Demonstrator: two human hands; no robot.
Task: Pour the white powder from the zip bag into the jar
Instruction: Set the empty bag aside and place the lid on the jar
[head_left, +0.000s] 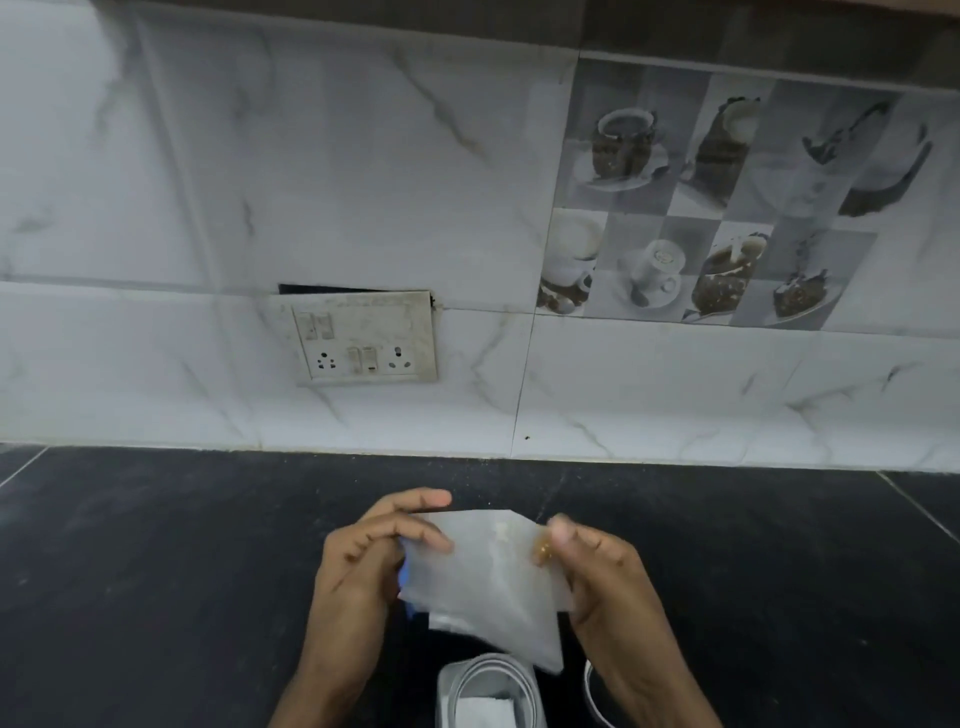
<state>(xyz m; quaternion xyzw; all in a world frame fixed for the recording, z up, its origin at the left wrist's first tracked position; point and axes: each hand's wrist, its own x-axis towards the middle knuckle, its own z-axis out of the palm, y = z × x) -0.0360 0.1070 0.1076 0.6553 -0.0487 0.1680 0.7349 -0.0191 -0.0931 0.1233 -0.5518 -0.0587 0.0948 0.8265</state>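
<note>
A translucent zip bag (485, 587) hangs between both hands above the black counter, tilted with one corner pointing down. My left hand (363, 561) pinches its left edge, where a blue strip shows. My right hand (597, 566) grips its right edge. Directly below the bag's low corner stands the open clear jar (488, 693) at the bottom of the view, with white powder visible inside. How much powder the bag holds I cannot make out.
The black counter (156, 571) runs left and right, backed by a white marble-tiled wall with a switch-and-socket plate (363, 338). A curved white rim (592, 696) shows by my right wrist, partly hidden.
</note>
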